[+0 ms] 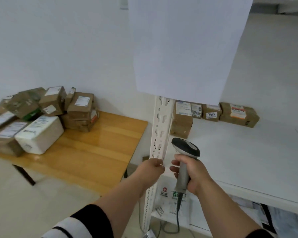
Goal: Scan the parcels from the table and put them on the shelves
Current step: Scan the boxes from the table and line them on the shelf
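A pile of brown cardboard parcels (76, 112) and a white foam box (40, 134) lies at the left end of the wooden table (101, 148). Several labelled brown parcels (212, 112) stand in a row at the back of the white shelf (239, 155). My right hand (194, 174) grips the handle of a grey barcode scanner (186, 148), head up, over the shelf's front left corner. My left hand (151, 169) is against the white slotted shelf post (159, 127), fingers curled away from me. Whether it holds the post is not visible.
A large white sheet (179, 48) hangs over the upper shelf and hides it. White printed bags (172, 196) lie on the lower shelf, and the scanner's cable (178, 219) drops to the floor there. The table stands right next to the post, against a white wall.
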Tool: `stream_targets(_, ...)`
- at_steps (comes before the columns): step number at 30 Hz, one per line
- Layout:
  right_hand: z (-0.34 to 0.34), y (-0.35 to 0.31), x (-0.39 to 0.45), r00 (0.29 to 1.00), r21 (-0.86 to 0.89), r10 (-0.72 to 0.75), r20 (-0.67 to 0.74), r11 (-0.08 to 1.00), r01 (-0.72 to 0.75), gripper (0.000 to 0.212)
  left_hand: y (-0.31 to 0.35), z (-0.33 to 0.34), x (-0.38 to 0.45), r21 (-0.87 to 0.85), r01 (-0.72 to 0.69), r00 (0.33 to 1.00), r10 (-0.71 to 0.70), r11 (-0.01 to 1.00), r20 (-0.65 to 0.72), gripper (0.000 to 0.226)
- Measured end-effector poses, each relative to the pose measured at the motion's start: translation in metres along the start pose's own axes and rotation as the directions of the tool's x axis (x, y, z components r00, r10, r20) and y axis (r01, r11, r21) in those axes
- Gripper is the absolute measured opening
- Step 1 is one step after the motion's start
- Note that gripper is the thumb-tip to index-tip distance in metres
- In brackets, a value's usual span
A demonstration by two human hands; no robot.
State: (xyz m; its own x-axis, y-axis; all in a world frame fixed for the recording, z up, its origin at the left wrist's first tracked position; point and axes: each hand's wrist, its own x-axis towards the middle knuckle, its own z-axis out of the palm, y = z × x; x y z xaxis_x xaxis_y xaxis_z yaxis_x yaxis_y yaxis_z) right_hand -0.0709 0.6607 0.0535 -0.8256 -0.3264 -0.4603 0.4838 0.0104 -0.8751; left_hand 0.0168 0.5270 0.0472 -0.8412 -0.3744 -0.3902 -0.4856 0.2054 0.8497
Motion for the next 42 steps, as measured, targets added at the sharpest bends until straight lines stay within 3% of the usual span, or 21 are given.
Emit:
stream_targets(9,0.055,0.052,-0.054,0.992,-0.091,0.028,0.123,0.996,-0.017,0.003,-0.069,-0.056,-0.052,-0.097,0.133,0.972,-0.149,0.986,-0.180,0.038)
stream_targets(11,0.078,0.053,-0.058,0.986,-0.122,0.014,0.166,0.993,0.007,0.012,-0.075,-0.081,-0.054,-0.140,0.131,0.965,-0.159,0.981,-0.208,0.039)
stream_targets(16,0.170,0.049,-0.054,0.980,-0.210,-0.003,0.201,0.977,0.046,0.017,-0.095,-0.167,-0.059,-0.183,0.117,0.956,-0.161,0.976,-0.245,0.040)
stream_targets(25,0.337,0.075,-0.029,0.979,-0.247,0.069,0.191,0.969,-0.021,0.016,-0.161,-0.326,-0.048,-0.232,0.148,0.919,-0.220,0.961,-0.326,0.039)
stream_targets(37,0.451,0.040,0.077,0.979,-0.244,0.038,0.200,0.970,0.012,0.019,-0.176,-0.429,0.053,-0.307,0.183,0.904,-0.283,0.934,-0.322,0.039)
stream_targets(42,0.507,0.016,0.137,0.963,-0.286,0.084,0.257,0.958,-0.008,0.020,-0.165,-0.481,0.110,-0.340,0.225,0.850,-0.354,0.913,-0.389,0.038)
